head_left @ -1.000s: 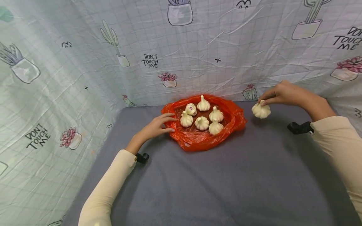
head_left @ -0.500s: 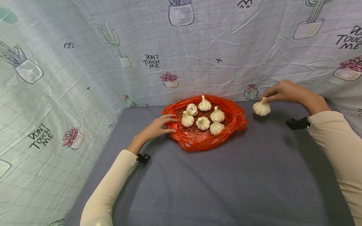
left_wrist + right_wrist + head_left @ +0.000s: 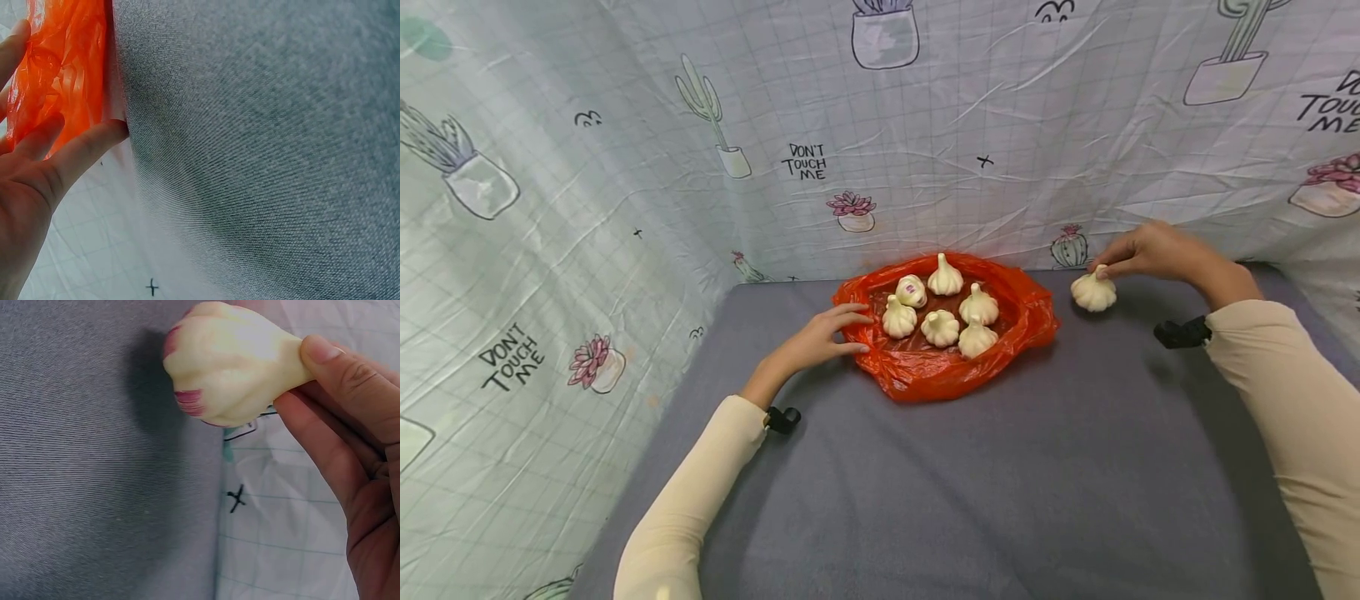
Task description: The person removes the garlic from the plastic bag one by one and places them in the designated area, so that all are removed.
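My right hand pinches a garlic bulb by its stem, to the right of the red plastic bag. In the right wrist view, purple streaks mark the base of this garlic bulb, which is close to the grey cloth; whether it touches is unclear. Several more garlic bulbs sit inside the bag, whose mouth is spread wide. At the bag's left edge, my left hand touches the plastic with fingers and thumb extended. The left wrist view shows its thumb held out straight.
A grey cloth covers the table. Behind and to the left hangs a pale curtain printed with cacti and lettering; the bag lies close to its foot. Each wrist carries a small black camera, one at the left wrist.
Lifted slightly and then lowered, the garlic bulb in my right hand is still beside the bag. The right forearm has shifted a little left. My left hand stays at the bag's edge.
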### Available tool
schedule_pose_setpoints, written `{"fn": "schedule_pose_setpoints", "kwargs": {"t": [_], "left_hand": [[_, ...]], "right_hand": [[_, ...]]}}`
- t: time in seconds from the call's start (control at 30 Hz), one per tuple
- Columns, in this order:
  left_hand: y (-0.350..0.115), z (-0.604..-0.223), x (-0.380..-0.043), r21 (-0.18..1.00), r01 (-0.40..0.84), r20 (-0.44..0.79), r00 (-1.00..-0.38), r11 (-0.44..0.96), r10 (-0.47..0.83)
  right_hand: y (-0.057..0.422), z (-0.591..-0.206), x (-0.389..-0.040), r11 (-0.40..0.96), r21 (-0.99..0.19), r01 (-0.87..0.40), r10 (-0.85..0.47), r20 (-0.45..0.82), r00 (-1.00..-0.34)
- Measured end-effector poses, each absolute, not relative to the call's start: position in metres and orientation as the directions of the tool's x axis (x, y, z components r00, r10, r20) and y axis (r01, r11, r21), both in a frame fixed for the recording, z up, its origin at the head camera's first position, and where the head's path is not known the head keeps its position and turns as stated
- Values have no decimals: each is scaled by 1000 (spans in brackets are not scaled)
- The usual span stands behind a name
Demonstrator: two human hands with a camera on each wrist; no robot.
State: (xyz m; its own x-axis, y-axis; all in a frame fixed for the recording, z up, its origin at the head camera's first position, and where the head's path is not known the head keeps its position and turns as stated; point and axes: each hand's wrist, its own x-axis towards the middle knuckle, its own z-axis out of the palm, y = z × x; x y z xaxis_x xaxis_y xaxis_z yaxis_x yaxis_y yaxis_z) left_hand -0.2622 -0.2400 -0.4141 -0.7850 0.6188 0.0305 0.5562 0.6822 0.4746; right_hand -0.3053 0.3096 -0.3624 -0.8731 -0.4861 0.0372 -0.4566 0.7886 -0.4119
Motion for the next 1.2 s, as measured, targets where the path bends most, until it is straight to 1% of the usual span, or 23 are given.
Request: {"fn": "schedule_pose_setpoints", "kwargs": {"t": [0.2,0.4,0.57,0.7,0.8,0.9,0.97,1.1,1.2], "left_hand": [[-240,-413,-262,476,552,24,-786,685,617],[-240,-413,-262,475,551,24,-787,686,616],[-241,-414,-262,469,557,30,-786,685,618],[-241,-414,-263,466,555,26,-787,689,617],[-241,-414,-263,473,552,27,-788,687,615],[-241,-414,-263,477,551,26,-787,685,616],[-241,-414,-264,475,551,23,-787,686,617],[-241,-415,-264,474,548,14,-787,689,616],[-240,-416,-264,474,546,13,-789,691,614]], "right_hand": [[311,-375,-308,804,-377,-460,-480,46,-876],[314,-380,-307,800,-401,-446,-462,61,-885],[315,-376,-303,807,-419,-417,-446,31,-894],[313,-365,-301,803,-420,-423,-447,43,-893],[307,-353,-300,796,-384,-469,-474,88,-876],[297,-342,-298,792,-346,-503,-502,99,-859],[289,-335,-297,784,-332,-525,-530,82,-844],[271,-328,-297,764,-345,-546,-577,13,-816],[260,-327,-296,746,-337,-575,-607,13,-795]]}}
